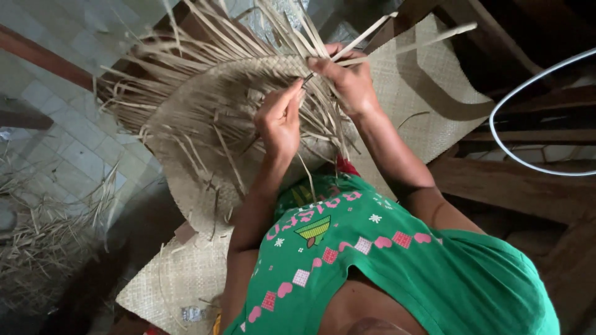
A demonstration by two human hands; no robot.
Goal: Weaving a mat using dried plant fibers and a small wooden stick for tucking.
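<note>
A half-woven piece of pale dry leaf strips (205,105) lies in front of me, with several loose strands fanning out from its edge. My left hand (279,121) pinches a thin strand near the woven edge, fingers closed on it. Just beyond it, my right hand (347,80) grips a few flat strips at the top of the weave; two long strips (422,40) stick out to the right from that grip. Both hands are close together over the same spot. My green patterned shirt (372,260) fills the bottom of the view.
A finished woven mat (428,87) lies under the work and another mat (174,279) reaches toward me. A heap of loose dry strips (43,236) sits on the tiled floor at left. Dark wooden beams (515,186) and a white cable loop (496,133) are at right.
</note>
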